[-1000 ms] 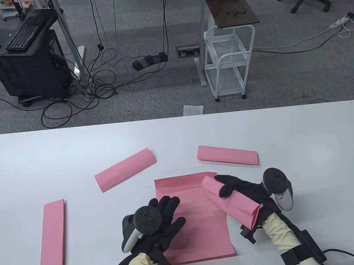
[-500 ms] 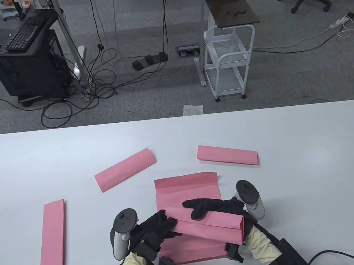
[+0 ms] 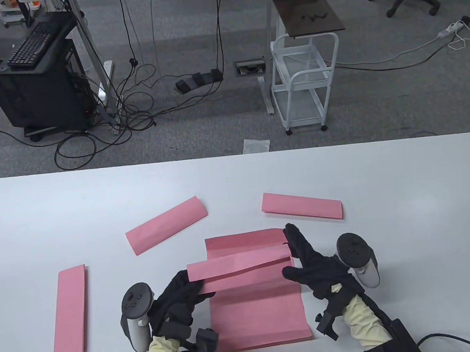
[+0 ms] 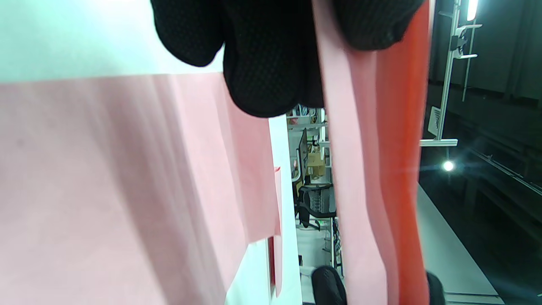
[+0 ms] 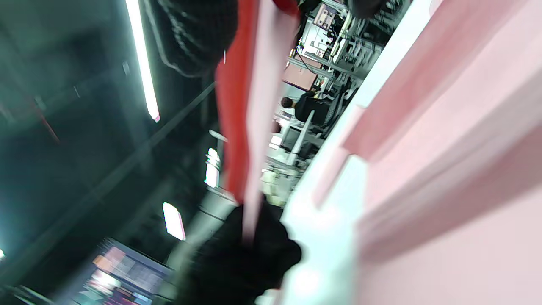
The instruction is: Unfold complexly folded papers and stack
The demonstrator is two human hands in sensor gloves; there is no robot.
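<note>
A partly unfolded pink paper (image 3: 239, 271) hangs between my two hands just above a flat, unfolded pink sheet (image 3: 257, 313) at the table's near centre. My left hand (image 3: 195, 288) pinches the paper's left end. My right hand (image 3: 295, 253) grips its right end, fingers along the edge and thumb under it. In the left wrist view my fingers (image 4: 262, 63) pinch the held paper (image 4: 364, 169) above the flat sheet (image 4: 106, 190). The right wrist view shows the held paper (image 5: 254, 106) edge-on over the sheet (image 5: 465, 190).
Three folded pink papers lie on the white table (image 3: 405, 194): one (image 3: 166, 224) left of centre, one (image 3: 301, 206) behind my right hand, one (image 3: 69, 315) at the near left. Beyond the far edge are floor, cables and a white cart (image 3: 307, 83).
My right hand carried the folded paper from the right over the flat sheet. My left hand took its left end. The hands then drew apart and the paper opened wider.
</note>
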